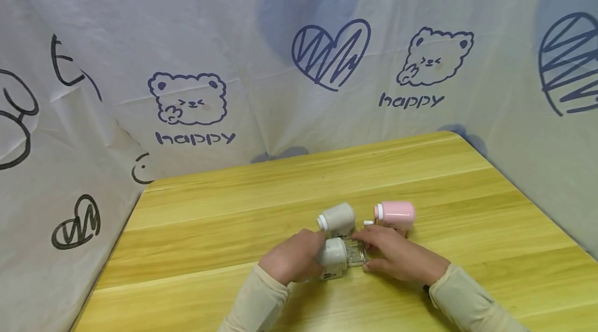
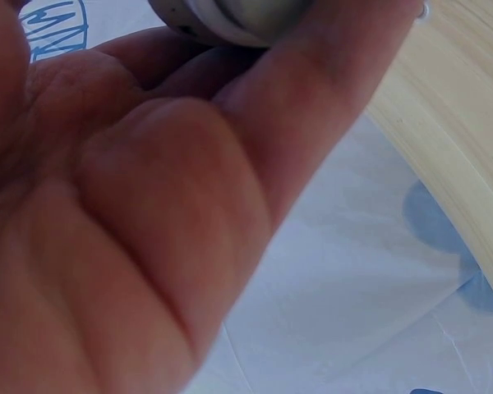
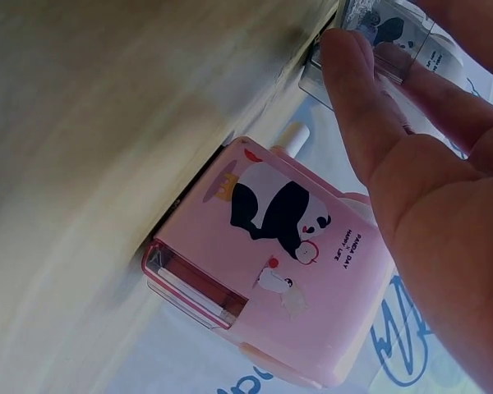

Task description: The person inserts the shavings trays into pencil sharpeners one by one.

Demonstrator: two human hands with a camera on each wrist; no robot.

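Note:
My left hand grips a white pencil sharpener by its left side; in the left wrist view only part of its pale round end shows past the palm. A clear drawer sticks out from the sharpener's right side. The fingers and thumb of my right hand pinch that drawer, seen close up in the right wrist view. Just behind lies a grey sharpener. A pink sharpener with a panda print stands beyond my right hand, its small window facing the camera.
The sharpeners sit together on a wood-grain table. A white cloth with blue drawings hangs behind the table and at its sides. A small white knob shows beside the pink sharpener.

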